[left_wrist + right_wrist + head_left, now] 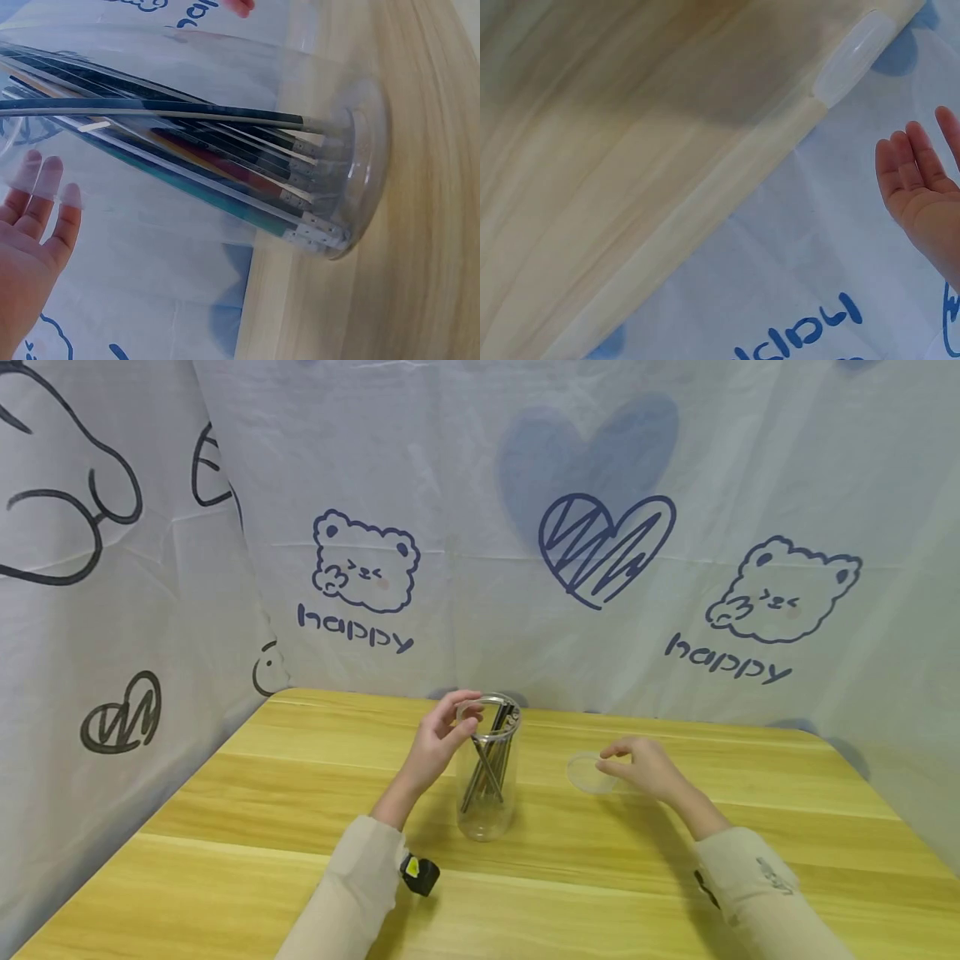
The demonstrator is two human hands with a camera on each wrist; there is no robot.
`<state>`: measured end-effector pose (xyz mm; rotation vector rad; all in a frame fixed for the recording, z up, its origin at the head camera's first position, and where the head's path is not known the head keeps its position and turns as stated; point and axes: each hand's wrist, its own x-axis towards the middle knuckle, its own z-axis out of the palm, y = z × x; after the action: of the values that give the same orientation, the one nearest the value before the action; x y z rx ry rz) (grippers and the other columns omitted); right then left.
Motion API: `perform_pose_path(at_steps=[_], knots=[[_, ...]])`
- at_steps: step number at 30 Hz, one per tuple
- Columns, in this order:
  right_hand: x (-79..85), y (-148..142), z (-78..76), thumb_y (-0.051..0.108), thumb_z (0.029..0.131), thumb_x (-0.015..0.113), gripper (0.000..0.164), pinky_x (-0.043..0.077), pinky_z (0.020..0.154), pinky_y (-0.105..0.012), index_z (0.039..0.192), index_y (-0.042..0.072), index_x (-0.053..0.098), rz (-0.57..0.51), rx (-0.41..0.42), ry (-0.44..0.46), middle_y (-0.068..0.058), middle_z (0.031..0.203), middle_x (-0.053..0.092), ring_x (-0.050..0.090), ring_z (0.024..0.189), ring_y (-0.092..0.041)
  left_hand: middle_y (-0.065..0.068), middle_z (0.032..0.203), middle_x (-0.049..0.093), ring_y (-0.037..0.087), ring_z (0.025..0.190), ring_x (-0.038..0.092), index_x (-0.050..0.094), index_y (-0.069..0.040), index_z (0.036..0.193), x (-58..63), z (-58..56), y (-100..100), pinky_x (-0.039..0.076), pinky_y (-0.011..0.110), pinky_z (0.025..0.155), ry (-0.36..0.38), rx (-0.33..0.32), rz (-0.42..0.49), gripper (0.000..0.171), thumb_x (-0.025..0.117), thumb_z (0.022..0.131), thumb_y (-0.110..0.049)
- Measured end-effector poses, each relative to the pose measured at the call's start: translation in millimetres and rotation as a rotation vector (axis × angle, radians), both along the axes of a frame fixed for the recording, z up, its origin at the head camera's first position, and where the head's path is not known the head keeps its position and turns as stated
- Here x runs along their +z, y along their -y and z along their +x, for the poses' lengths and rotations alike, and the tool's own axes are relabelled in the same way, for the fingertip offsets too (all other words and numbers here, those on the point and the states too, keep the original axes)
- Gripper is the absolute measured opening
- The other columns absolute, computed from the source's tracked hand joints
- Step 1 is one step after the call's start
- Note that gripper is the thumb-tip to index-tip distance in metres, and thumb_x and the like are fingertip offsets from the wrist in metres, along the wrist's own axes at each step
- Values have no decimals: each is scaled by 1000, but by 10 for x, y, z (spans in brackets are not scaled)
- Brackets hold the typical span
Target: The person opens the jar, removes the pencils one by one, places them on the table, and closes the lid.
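A tall clear jar [486,822] stands upright on the table with several pencils [217,146] leaning inside it. Their metal-banded ends rest at the jar's bottom. My left hand [437,743] holds the jar near its rim from the left, thumb in front and fingers behind. In the left wrist view its fingertips [71,196] lie against the clear wall. To the right, a clear round lid [587,774] lies flat on the table. My right hand [647,768] hovers by it, thumb and fingers apart; the right wrist view shows the lid [855,58] lying separate from the hand.
The wood-grain table [322,777] reaches back to a white cloth [472,610] printed with bears, hearts and lettering. More printed cloth [172,635] hangs along the left side. A black wrist device [420,875] sits at the left sleeve.
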<state>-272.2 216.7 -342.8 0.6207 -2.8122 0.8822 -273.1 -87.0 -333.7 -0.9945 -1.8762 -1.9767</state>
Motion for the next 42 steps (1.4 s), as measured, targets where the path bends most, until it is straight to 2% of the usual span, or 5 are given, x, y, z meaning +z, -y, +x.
perform_pose_path(at_steps=[7,13,20,30,42], knots=[[61,73,12,15,84,62,24,47,76,-44,98,-5,64,-38,13,-53,-21,101,61,54,95,-36,24,108,50,15,96,51,41,9,118,-23,3,-46,43,32,85,6,14,27,66,57,83,-45],[162,239,61,13,84,62,23,50,72,-38,99,-5,64,-85,42,-116,-20,101,62,57,91,-33,24,107,51,15,96,51,40,9,117,-39,16,-56,43,33,86,16,15,57,52,56,85,-29],[297,480,145,12,84,62,23,49,71,-36,101,-3,62,-148,87,-210,-15,98,62,58,88,-29,21,106,51,17,97,51,40,9,117,-52,5,-56,42,33,87,26,11,60,65,59,82,-42],[505,789,226,4,82,62,25,49,71,-34,106,-4,60,-295,224,-381,-15,103,61,57,91,-25,27,125,43,18,96,51,42,9,117,-31,-7,-55,44,29,80,-36,23,40,39,49,84,-11],[649,949,287,9,91,50,32,34,90,-48,121,0,53,-125,378,-341,-14,120,49,39,111,-28,32,117,45,17,95,53,40,11,114,-12,-3,-69,45,32,82,-53,-20,79,47,54,85,-23]])
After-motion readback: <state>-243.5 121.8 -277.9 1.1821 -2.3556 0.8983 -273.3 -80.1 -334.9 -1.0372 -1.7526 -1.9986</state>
